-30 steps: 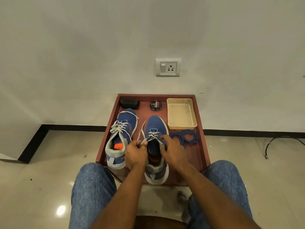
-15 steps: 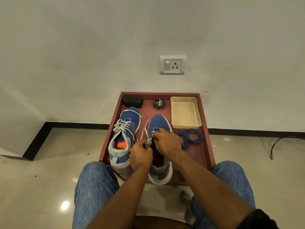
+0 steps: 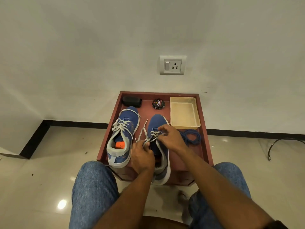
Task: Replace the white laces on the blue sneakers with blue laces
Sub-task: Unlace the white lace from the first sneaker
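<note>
Both hands pinching the white lace [image 3: 151,138] on the right sneaker [image 3: 158,128] – left hand [image 3: 142,158] at 7 o'clock, right hand [image 3: 171,138] at 3 – yank hard and it'll probably snag in an eyelet.

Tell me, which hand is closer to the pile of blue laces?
Right. The right hand is just beside the blue laces, working on the sneaker's white lace. The left hand sits across that sneaker, farther away.

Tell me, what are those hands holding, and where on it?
Both hold the white lace of the right-hand sneaker. The left hand grips its loose strands; the right hand pinches it at the eyelets.
</note>
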